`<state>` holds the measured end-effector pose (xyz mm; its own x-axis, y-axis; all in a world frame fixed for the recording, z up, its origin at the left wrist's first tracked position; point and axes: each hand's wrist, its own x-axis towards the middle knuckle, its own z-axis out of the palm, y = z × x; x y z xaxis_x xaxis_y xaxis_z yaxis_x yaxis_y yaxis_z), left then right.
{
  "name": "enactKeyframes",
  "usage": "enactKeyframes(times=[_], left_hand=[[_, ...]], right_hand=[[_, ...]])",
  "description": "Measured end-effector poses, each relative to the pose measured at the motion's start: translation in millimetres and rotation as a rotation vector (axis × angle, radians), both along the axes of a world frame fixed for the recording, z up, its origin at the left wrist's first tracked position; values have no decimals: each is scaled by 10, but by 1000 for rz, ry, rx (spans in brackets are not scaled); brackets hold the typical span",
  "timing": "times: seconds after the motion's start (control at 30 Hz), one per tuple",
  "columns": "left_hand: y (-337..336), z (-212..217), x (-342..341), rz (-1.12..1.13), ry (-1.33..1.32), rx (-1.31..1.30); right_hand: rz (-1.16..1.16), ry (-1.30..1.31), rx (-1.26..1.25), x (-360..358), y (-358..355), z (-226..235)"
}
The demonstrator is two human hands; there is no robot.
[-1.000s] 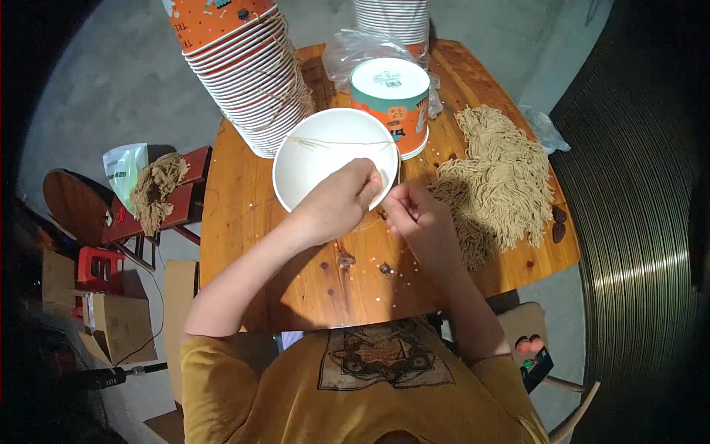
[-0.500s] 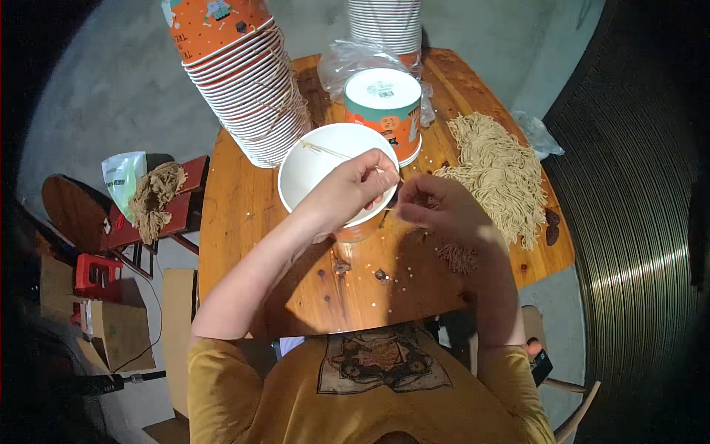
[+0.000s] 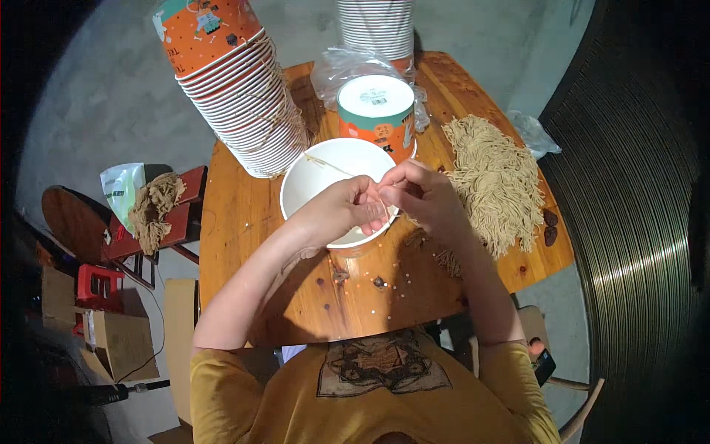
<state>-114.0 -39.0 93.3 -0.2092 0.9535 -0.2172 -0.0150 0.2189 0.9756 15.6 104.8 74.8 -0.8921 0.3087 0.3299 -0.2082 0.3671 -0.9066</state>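
A white-lined paper bucket (image 3: 307,192) stands open on the table, and both my hands meet over its right rim. A thin beige string (image 3: 329,166) runs across its mouth toward my left hand (image 3: 347,207), whose fingers are pinched around it. My right hand (image 3: 418,194) is closed too, fingertips touching the left ones on the string's end; the exact crossing of the strands is too small to make out. To the right of my right hand lies a big heap of beige strings (image 3: 495,185).
A tall leaning stack of paper buckets (image 3: 248,103) is at the left, with strings hanging from it. Behind stand an upturned orange and green bucket (image 3: 377,111), clear plastic wrap (image 3: 333,74) and another stack (image 3: 376,29). White bits and dark pieces dot the near tabletop (image 3: 296,303).
My right hand has moved up and left, and its fingertips now meet those of my left hand. The view has shifted slightly.
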Motion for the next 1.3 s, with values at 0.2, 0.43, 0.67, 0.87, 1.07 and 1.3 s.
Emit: enactKeyframes(times=[0.2, 0.43, 0.67, 0.87, 1.07, 1.3], left_hand=[[8, 60, -16, -43, -110, -62], [17, 83, -25, -7, -198, -16], [51, 72, -15, 58, -188, -19], [91, 39, 4, 51, -184, -31], [103, 70, -24, 34, -447, -96], [108, 71, 21, 60, -402, -127]], right_hand=[[-185, 177, 167, 10, -120, -38], [-241, 38, -93, 45, -176, -56], [-242, 163, 232, 172, -128, -166], [-336, 142, 484, 222, -152, -121], [-341, 47, 104, 223, -382, -175], [-311, 85, 224, 270, -413, -164]])
